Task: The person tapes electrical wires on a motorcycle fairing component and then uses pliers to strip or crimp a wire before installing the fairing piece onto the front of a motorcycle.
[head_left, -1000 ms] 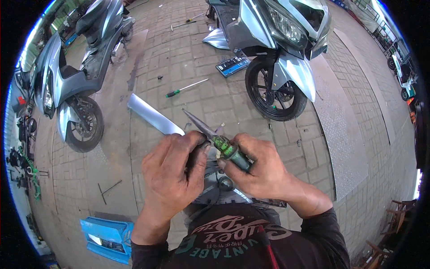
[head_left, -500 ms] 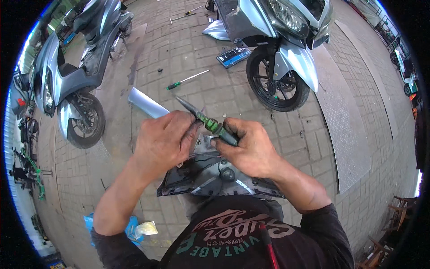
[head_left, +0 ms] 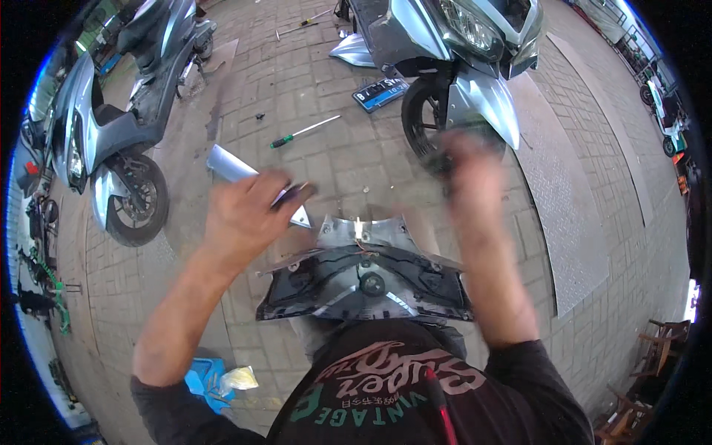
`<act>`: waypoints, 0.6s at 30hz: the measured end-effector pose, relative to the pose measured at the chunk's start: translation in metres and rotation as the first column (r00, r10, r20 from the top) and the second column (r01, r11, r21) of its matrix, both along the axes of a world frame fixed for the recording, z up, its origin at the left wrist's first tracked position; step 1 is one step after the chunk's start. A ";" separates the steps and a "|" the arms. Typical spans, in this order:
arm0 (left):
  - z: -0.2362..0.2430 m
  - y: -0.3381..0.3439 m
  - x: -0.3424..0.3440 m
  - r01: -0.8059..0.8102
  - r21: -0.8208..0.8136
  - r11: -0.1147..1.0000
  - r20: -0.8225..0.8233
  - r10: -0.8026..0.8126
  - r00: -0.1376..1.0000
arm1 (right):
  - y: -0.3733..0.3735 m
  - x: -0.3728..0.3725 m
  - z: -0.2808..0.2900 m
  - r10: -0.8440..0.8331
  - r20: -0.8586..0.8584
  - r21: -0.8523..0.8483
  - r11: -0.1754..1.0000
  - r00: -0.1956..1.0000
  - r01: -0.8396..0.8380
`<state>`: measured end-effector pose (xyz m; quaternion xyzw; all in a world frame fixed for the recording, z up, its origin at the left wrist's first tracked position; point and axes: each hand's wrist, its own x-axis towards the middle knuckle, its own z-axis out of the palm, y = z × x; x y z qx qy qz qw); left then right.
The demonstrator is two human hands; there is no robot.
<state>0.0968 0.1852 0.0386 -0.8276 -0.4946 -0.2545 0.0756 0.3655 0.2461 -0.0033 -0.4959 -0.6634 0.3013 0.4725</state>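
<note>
My left hand point(head_left: 248, 211) is closed, its thumb and fingers pinching a small dark thing that I cannot make out. Beneath it lies a silver trim strip point(head_left: 231, 163), partly covered by the hand. Away to the right, over the front wheel of a scooter, my right hand point(head_left: 475, 167) is smeared by motion; its fingers and anything in them cannot be read. Between my forearms, close to my body, rests a dark scooter body panel point(head_left: 437, 293) with a round black part in its middle and thin wires at its top.
A green-handled screwdriver point(head_left: 304, 132) and a number plate point(head_left: 380, 95) lie on the paving. Silver scooters stand at the left point(head_left: 111, 133) and far right point(head_left: 482, 96). A metal sheet point(head_left: 560, 208) lies at the right; a blue bag point(head_left: 206, 382) is at lower left.
My hands have come apart. The right one swung up and right, blurring; the pointed green tool that was between both hands no longer shows clearly. The left hand moved slightly left.
</note>
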 end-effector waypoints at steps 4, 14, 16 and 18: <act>0.004 -0.024 0.013 -0.063 -0.266 0.962 0.421 0.175 0.890 | 0.016 0.078 -0.015 -0.481 -0.650 -0.370 0.877 0.588 0.307; 0.009 -0.050 0.036 0.211 -0.371 0.904 0.911 0.310 0.273 | -0.031 0.177 -0.183 -0.239 0.202 -0.677 0.667 0.950 0.312; 0.004 -0.052 0.034 0.237 -0.344 0.909 0.926 0.287 0.243 | -0.054 0.192 -0.238 0.001 0.503 -0.703 0.582 0.864 0.409; -0.009 -0.048 0.028 0.210 -0.331 0.920 0.919 0.264 0.292 | -0.088 0.222 -0.326 0.160 0.673 -0.639 0.617 0.722 0.459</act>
